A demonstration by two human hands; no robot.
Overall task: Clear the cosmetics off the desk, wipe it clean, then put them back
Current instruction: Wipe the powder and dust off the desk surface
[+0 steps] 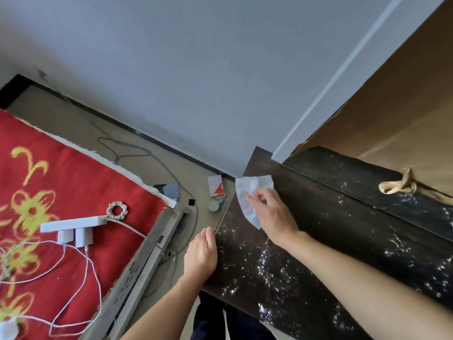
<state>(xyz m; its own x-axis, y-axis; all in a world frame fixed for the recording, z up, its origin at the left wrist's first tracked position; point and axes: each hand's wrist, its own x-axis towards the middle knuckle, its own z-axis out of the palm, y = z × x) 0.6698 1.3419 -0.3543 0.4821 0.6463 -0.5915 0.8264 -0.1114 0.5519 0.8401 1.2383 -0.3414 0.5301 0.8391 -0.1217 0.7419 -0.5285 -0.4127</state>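
From the head view, our right hand (272, 212) pinches a white wipe (247, 192) between thumb and fingertips at the far left corner of the dark desk (318, 241). The sheet lies partly flat on the top. It looks thin, limp and light, so we would judge it best held bunched under flat fingers and pressed down, since a loose corner will fold or tear. Our left hand (201, 253) rests against the desk's left edge with fingers fairly straight, holding nothing. White powder speckles most of the desk nearer us and to the right, so much wiping seems left to do. On the floor just off the desk's far left corner stand a white box (216, 186) and a round jar (214, 206), probably the cleared cosmetics. A brown paper bag (407, 185) sits on the desk's far right side and may block the wipe there. Left of the desk are a bed (61, 180) and a power strip (71, 223).
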